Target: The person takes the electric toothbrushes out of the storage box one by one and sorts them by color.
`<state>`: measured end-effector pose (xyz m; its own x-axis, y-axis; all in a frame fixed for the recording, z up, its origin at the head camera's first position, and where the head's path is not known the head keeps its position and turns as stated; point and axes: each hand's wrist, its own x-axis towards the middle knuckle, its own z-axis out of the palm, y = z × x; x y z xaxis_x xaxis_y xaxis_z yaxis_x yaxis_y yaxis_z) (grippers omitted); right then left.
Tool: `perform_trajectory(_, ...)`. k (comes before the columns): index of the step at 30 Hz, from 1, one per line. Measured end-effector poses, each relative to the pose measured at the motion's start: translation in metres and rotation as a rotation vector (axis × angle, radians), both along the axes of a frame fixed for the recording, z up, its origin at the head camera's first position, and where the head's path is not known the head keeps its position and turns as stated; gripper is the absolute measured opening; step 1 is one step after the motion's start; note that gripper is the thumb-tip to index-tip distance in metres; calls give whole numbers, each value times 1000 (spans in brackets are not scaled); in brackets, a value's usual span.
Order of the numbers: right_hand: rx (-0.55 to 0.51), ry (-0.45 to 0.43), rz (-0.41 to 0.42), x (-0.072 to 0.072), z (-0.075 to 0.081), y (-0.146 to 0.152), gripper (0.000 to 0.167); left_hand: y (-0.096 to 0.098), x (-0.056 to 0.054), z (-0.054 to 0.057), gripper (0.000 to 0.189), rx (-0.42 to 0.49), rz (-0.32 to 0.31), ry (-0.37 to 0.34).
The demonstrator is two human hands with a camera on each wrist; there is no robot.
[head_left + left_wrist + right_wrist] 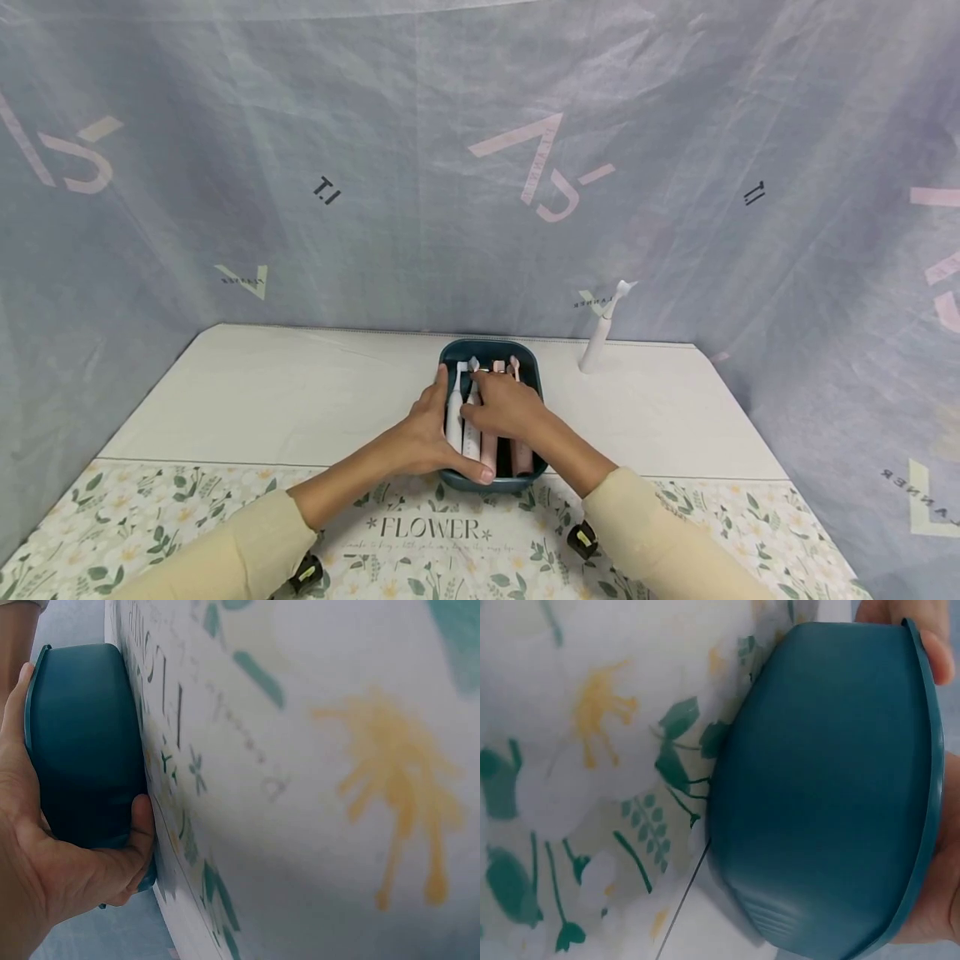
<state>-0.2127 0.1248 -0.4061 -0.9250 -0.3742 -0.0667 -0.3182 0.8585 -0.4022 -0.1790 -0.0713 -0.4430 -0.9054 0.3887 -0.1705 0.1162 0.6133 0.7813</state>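
A dark teal bin (495, 348) stands mid-table with several electric toothbrushes lying side by side in it. My left hand (427, 429) holds the bin from its left, thumb along the near side; the left wrist view shows the same hand (52, 862) against the teal wall (86, 742). Over the bin reaches my right hand (510, 404), its thumb and fingers on a whitish toothbrush (472, 442), second from left. Left of that lies a white toothbrush (454, 421); to the right are pink ones (489, 450), partly covered by my right hand. The right wrist view hides my fingertips behind the bin (825, 787).
A white electric toothbrush (596, 343) stands upright at the back right. Floral cloth (420, 575) covers the front of the white table (300, 392). Two small black objects (306, 573) are by my sleeves. A grey curtain (420, 208) closes off the back and sides.
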Motion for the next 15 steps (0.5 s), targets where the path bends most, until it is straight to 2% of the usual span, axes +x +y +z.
perform_trajectory(8, 10, -59, -42, -6, 1, -3, 77, 1, -1, -2, 180, 0, 11, -2)
perform_trajectory(15, -116, -101, -52, -10, -5, 0, 77, 0, -2, 0, 179, -8, 0, -5)
